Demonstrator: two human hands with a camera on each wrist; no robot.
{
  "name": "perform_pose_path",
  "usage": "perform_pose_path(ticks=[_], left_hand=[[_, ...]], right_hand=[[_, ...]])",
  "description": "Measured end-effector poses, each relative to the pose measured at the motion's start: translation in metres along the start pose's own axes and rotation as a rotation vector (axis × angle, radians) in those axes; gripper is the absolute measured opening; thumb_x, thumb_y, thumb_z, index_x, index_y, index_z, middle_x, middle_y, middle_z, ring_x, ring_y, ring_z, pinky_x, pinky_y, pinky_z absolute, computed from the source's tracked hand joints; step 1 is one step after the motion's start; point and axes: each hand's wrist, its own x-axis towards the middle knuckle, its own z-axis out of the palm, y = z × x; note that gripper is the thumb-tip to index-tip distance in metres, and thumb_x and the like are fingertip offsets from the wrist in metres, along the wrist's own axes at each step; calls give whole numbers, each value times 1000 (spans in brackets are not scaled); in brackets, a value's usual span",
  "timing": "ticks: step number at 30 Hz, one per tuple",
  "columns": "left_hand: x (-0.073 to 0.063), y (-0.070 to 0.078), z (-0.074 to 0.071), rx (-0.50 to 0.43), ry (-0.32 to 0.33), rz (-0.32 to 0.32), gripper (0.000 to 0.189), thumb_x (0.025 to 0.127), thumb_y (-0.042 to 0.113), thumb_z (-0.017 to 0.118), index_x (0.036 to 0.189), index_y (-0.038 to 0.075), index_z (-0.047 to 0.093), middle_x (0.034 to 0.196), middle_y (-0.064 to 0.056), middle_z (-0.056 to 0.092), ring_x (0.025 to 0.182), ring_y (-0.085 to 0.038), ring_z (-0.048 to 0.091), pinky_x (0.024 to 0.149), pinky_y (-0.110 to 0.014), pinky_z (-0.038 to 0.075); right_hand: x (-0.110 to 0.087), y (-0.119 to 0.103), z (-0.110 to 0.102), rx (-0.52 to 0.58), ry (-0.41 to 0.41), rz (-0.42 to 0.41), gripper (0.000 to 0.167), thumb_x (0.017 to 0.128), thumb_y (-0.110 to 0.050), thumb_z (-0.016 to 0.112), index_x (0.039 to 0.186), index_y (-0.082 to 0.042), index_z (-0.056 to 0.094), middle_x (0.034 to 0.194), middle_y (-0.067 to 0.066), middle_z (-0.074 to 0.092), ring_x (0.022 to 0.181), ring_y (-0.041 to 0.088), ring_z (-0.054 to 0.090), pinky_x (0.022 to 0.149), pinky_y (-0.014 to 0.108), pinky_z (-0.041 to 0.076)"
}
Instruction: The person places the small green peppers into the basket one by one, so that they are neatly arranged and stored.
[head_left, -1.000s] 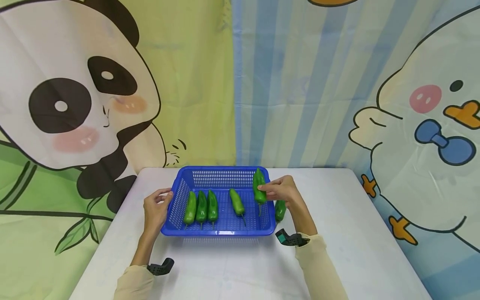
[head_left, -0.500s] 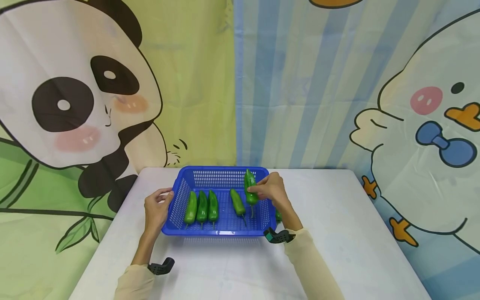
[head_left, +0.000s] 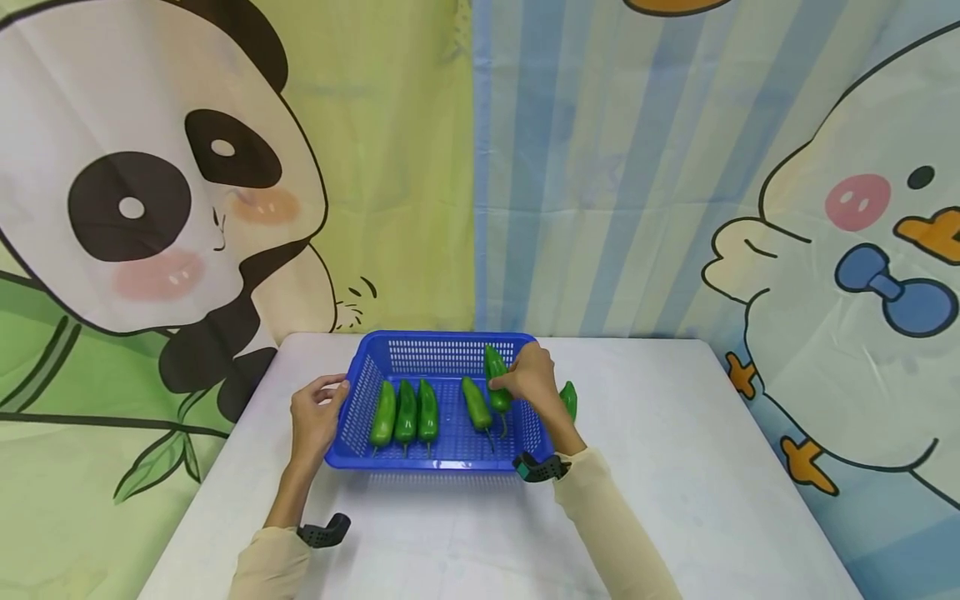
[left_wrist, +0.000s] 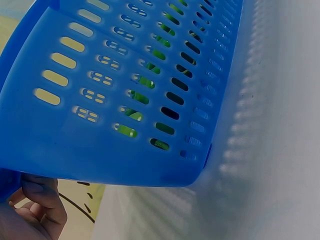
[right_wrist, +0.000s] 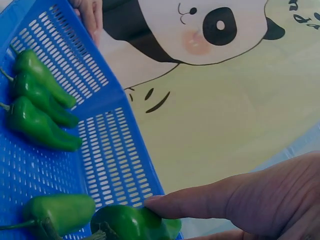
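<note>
A blue perforated plastic basket (head_left: 438,466) stands on the white table. My left hand (head_left: 313,421) grips its left rim; in the left wrist view, curled fingers (left_wrist: 47,202) show beneath the rim. My right hand (head_left: 536,377) pinches a green pepper (head_left: 495,377) inside the basket's right part, its stem toward me. Just left of it lies a lighter green pepper (head_left: 476,406). Three more peppers (head_left: 406,412) lie side by side in the basket's left part. In the right wrist view, my right thumb (right_wrist: 195,201) presses on the held pepper (right_wrist: 125,222), partly cut off below.
One green pepper (head_left: 570,400) lies outside the basket on the right, partly hidden by my right forearm. The white table (head_left: 675,467) extends on both sides. Behind it hangs a cloth backdrop (head_left: 397,167) with a panda and a white bird.
My right hand has moved left and then down with the pepper, from the basket's right wall to beside the lighter pepper. My left hand has stayed on the rim.
</note>
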Motion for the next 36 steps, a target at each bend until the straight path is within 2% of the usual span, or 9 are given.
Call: perform_pose_path(ticks=[5,6,10,13,21,25,32,34,36], left_hand=[[-1,-1,-1,-4,2,6,31,109,23,69,129,1,76,105,-31,77,64,-2,68,60,-17,56],[-1,-1,-1,-3,1,6,31,109,23,69,129,1,76,105,-31,77,64,-2,68,60,-17,56],[-1,-2,0,-6,1,6,30,108,22,70,128,1,77,105,-31,78,64,-2,68,59,-17,55],[-2,-2,0,-4,-2,5,29,108,21,70,128,1,77,105,-30,78,64,-2,68,59,-17,55],[-1,0,0,-2,-2,5,30,109,22,69,129,1,77,106,-31,77,64,-2,68,60,-17,55],[-1,0,-1,-8,-3,7,30,108,21,69,129,0,76,107,-31,77,65,-1,68,60,-16,56],[0,0,-1,-9,1,12,29,108,20,70,128,1,77,104,-30,78,64,-2,68,60,-17,54],[0,0,-1,-10,-1,11,29,108,20,70,128,1,77,104,-30,78,64,-2,68,60,-17,55],[1,0,-2,-10,0,8,29,108,20,70,128,1,77,104,-30,78,64,-1,68,60,-17,55]], right_hand=[[3,-4,5,-50,9,-31,53,69,-16,105,61,-11,53,62,-2,50,63,16,58,57,30,55],[3,-4,7,-70,19,-37,52,68,-16,105,63,-10,54,65,-2,52,66,18,60,60,32,57],[7,-2,14,-131,28,-59,48,66,-14,106,84,-2,63,82,9,64,84,31,70,76,43,63],[11,-1,19,-149,7,-61,55,64,-13,107,100,3,69,95,17,72,94,39,74,83,50,64],[17,-5,25,-215,-51,-44,52,65,-12,106,94,-2,64,94,17,72,94,39,74,82,48,64],[16,-6,28,-232,-60,-44,52,67,-10,104,101,0,65,102,19,74,97,39,75,82,46,65],[21,-6,35,-265,-93,-64,62,66,-9,104,116,5,70,115,25,75,109,43,74,91,48,64],[22,-5,36,-266,-111,-52,57,68,-10,104,112,5,72,114,24,76,107,42,75,89,47,65],[23,-5,38,-257,-126,-47,52,68,-9,103,108,4,73,111,23,76,100,39,76,82,44,66]])
